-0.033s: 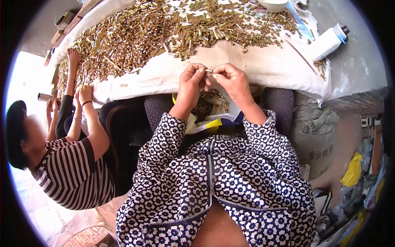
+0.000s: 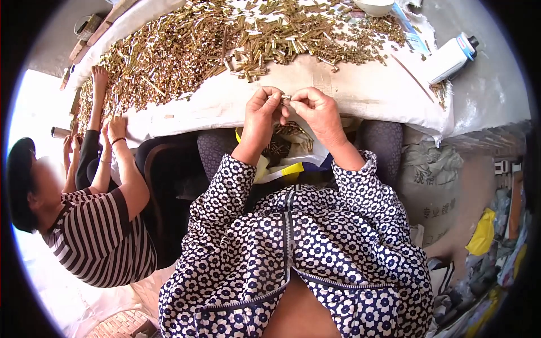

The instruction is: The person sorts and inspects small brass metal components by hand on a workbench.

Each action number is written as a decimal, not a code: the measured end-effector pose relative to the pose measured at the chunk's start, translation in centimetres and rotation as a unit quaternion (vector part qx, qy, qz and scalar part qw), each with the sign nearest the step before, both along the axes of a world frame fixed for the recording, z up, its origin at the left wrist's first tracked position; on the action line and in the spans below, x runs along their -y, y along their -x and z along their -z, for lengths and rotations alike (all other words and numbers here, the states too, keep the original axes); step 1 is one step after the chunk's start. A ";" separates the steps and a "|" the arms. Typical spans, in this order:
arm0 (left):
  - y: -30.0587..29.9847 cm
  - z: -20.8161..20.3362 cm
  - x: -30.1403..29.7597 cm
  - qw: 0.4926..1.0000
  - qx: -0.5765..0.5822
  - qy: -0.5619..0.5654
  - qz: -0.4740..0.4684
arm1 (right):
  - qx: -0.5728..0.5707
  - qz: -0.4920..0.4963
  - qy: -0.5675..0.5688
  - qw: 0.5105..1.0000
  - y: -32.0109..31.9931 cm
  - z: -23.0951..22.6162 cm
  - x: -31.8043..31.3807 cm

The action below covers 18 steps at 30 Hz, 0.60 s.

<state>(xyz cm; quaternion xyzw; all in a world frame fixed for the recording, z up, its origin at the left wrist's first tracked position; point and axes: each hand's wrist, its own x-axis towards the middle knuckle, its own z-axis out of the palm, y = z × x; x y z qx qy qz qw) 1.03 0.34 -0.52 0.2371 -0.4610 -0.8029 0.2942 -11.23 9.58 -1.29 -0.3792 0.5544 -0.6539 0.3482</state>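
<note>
Above my lap, at the table's near edge, my left hand (image 2: 262, 110) and my right hand (image 2: 319, 111) meet fingertip to fingertip. Both are closed in a pinch on one small gold-coloured metal part (image 2: 285, 97), mostly covered by the fingers. Its exact kind cannot be made out. Below the hands, between my knees, more gold-coloured metal pieces (image 2: 294, 133) lie in an opening lined with pale plastic. A heap of small gold-coloured metal parts (image 2: 163, 62) spreads over the cloth-covered table (image 2: 360, 90), with longer tube-like pieces (image 2: 276, 39) toward its middle.
To the left, a person in a striped shirt (image 2: 96, 236) sits with hands at the heap. A white bottle (image 2: 448, 59) lies at the table's right end, near a thin stick (image 2: 414, 78). A white bowl (image 2: 375, 7) stands at the back. Sacks (image 2: 431, 191) sit at right.
</note>
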 end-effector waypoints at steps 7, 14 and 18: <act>-0.1 -0.2 -0.9 0.999 -0.041 -0.023 -0.001 | 0.042 0.023 0.012 0.999 -0.7 -0.9 -0.6; -0.3 0.3 -1.2 0.998 -0.061 -0.019 0.009 | 0.048 0.018 -0.009 0.999 -0.7 -0.8 -1.0; -0.4 0.2 -1.4 0.998 -0.054 -0.001 0.011 | 0.077 0.002 -0.011 0.997 -0.7 -1.1 -1.3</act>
